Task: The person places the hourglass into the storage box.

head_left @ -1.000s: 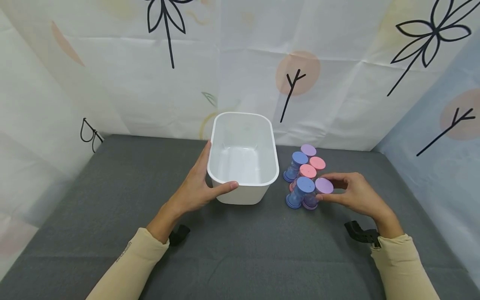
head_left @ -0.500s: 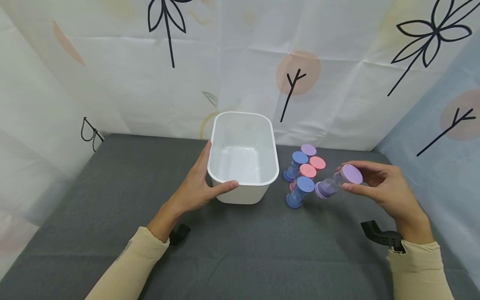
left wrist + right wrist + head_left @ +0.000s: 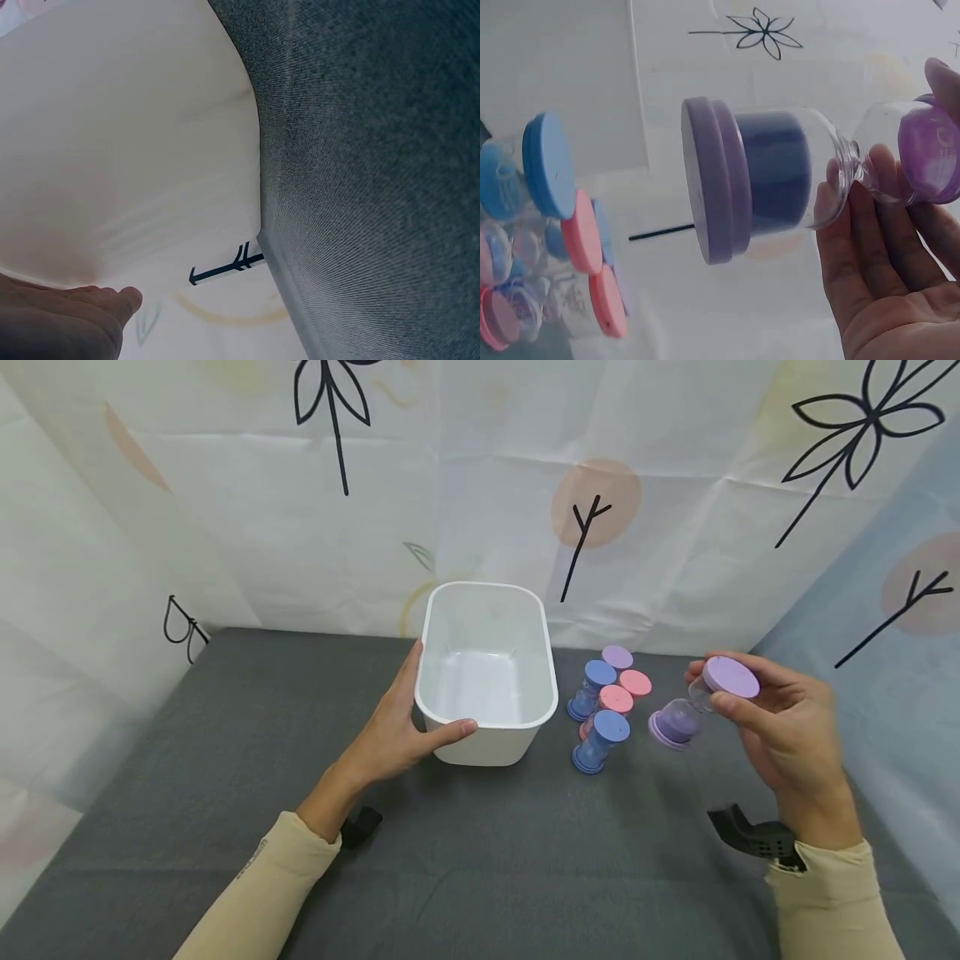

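My right hand [image 3: 780, 718] holds a purple sand timer [image 3: 701, 700] by its upper end, tilted in the air to the right of the cluster. In the right wrist view the purple sand timer [image 3: 780, 180] lies sideways against my fingers [image 3: 870, 225], sand at its far end. Several blue, pink and purple sand timers [image 3: 609, 702] stand in a cluster on the grey table. My left hand [image 3: 397, 727] grips the near left corner of the empty white tub [image 3: 487, 610], thumb on its rim. The left wrist view shows the white tub's wall [image 3: 127, 150] and my fingers [image 3: 67, 322].
Grey cloth covers the table [image 3: 465, 860]. Printed white curtains [image 3: 480, 485] close in the back and both sides. The other sand timers [image 3: 547, 240] show at the left in the right wrist view. Black wrist camera mounts [image 3: 753, 839] sit at both wrists.
My right hand has lifted the purple sand timer out of the cluster, up and to the right, tilting it. The left hand and tub have stayed put.
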`<action>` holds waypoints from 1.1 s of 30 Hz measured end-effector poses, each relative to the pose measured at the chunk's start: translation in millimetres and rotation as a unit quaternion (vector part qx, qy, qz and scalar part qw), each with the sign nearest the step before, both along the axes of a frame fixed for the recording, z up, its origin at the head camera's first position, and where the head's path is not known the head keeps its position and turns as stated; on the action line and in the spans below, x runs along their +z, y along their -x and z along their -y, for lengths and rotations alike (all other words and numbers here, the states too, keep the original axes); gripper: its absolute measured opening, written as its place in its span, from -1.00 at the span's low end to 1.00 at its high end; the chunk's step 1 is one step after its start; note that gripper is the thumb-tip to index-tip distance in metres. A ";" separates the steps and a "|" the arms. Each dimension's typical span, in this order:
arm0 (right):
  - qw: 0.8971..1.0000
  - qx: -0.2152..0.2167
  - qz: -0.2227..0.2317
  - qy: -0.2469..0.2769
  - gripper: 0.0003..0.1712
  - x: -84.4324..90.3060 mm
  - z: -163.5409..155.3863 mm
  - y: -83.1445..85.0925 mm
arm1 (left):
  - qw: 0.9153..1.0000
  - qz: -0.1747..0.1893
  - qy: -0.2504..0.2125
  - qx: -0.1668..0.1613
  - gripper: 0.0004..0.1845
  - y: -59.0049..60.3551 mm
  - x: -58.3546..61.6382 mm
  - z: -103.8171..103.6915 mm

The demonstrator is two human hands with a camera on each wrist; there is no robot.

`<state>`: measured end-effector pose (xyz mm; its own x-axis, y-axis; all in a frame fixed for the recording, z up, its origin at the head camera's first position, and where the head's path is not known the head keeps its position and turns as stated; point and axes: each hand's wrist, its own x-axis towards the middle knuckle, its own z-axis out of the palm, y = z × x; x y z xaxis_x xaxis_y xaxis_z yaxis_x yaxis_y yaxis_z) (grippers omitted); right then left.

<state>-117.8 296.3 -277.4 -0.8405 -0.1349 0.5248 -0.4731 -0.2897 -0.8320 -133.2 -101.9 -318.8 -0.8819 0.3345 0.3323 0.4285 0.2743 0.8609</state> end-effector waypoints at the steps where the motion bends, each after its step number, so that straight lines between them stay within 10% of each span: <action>1: 1.000 -0.002 0.003 -0.008 -0.57 2.5 3.4 0.4 | 1.000 0.000 -0.002 -0.001 0.20 0.2 -0.1 -0.2; 17: 0.996 0.061 0.030 -0.066 -0.68 56.0 100.7 69.5 | 1.000 -0.001 -0.023 -0.010 0.19 3.3 -4.2 2.4; 33: 0.963 -0.032 0.132 -0.231 -0.57 37.0 198.5 163.3 | 1.000 0.006 -0.022 -0.015 0.18 3.2 -3.0 0.4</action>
<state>-281.1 97.8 -240.4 -0.9504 -0.2474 0.1884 -0.2326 0.1632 -0.9588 -136.4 -102.4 -321.8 -0.8755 0.3469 0.3365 0.4255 0.2231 0.8770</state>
